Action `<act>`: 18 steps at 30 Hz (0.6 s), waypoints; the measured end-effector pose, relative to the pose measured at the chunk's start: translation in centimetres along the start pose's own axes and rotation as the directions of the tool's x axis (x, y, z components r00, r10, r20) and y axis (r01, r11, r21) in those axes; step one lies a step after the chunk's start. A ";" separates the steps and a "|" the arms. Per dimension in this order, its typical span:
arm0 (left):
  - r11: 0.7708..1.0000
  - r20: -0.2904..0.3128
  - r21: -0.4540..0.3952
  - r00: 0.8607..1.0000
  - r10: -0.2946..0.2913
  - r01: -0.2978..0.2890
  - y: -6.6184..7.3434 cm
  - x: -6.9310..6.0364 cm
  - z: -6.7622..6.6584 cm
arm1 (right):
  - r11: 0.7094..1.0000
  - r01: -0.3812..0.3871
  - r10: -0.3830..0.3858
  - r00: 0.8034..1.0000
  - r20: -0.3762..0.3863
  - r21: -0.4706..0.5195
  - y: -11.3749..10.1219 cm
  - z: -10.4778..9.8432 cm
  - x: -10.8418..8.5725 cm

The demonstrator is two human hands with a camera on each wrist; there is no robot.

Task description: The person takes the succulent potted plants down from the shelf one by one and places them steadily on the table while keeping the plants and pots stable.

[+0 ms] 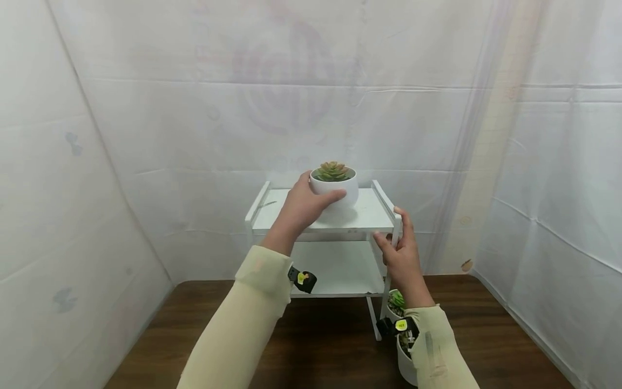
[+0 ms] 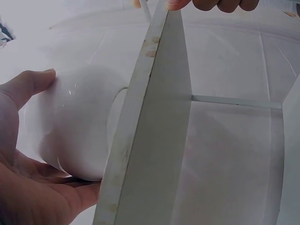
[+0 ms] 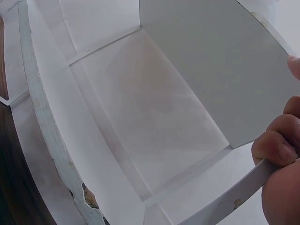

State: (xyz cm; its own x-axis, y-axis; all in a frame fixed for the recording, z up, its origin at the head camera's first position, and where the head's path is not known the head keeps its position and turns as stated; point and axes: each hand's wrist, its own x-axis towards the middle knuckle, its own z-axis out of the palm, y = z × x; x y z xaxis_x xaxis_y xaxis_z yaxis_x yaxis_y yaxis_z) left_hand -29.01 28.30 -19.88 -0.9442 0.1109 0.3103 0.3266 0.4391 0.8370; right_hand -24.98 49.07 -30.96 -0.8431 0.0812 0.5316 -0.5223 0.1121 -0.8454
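A white round pot (image 1: pixel 349 187) with a green, pink-tipped succulent (image 1: pixel 332 170) is gripped by my left hand (image 1: pixel 303 205), thumb across its near side. It is over the top board (image 1: pixel 277 216) of a white two-tier rack. In the left wrist view, the pot's base (image 2: pixel 112 117) is close to the board edge; whether they touch I cannot tell. My right hand (image 1: pixel 404 258) holds the rack's front right post (image 1: pixel 396 229) near the top corner. The right wrist view has curled fingers (image 3: pixel 276 143) round the white post (image 3: pixel 234 201).
The rack's lower shelf (image 1: pixel 335 265) lies beneath the top board. Two more white pots with plants, one behind (image 1: pixel 397 301) and one nearer (image 1: pixel 407 370), stand by the rack's right leg, partly behind my right wrist. White sheeting (image 1: pixel 194 135) surrounds the dark wooden table (image 1: pixel 194 319).
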 end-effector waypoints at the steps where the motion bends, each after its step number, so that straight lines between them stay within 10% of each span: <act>1: 1.000 0.001 0.005 1.000 0.001 -0.001 0.0 -0.1 -0.1 | 1.000 0.002 -0.002 1.000 0.001 0.003 0.0 0.0 0.0; 18: 1.000 0.009 0.004 1.000 0.017 -0.017 0.3 -2.2 -2.2 | 1.000 0.006 -0.006 1.000 -0.006 0.001 0.1 -0.6 0.2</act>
State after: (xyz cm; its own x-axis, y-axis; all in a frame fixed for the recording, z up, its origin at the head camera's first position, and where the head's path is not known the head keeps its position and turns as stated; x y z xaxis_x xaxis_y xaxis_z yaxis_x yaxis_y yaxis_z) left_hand -26.77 26.29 -19.29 -0.9389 0.1266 0.3201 0.3423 0.4410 0.8297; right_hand -25.08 49.73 -30.89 -0.8389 0.0868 0.5374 -0.5278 0.1116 -0.8420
